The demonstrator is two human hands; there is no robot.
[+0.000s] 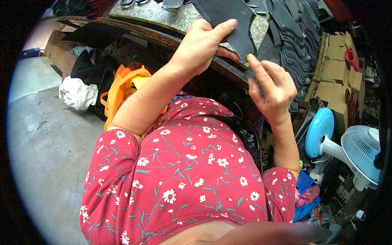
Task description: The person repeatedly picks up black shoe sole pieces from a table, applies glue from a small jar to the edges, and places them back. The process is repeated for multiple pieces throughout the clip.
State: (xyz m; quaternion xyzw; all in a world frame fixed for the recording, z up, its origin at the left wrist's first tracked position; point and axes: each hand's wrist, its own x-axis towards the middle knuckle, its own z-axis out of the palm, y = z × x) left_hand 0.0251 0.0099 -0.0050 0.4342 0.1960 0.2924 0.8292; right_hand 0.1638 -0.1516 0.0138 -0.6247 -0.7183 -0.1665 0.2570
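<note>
My left hand (208, 43) grips a flat, black, leather-like cut piece (232, 24) with a curved edge. The thumb lies on top and the other fingers are partly hidden beneath. The piece hangs over the front edge of the worktable, its narrow corner pointing toward me. Close to that corner is my right hand (273, 87), its index finger stretched out and its thumb apart, with nothing seen between them. The tip of that index finger is yellow-orange. Whether it touches the piece, I cannot tell.
Overlapping stacks of similar black pieces (292, 57) cover the right of the speckled worktable (159, 18). Cardboard boxes (335, 61) and a blue-and-white fan (359, 151) stand to the right. An orange bag (122, 92) and white cloth (77, 93) are at left.
</note>
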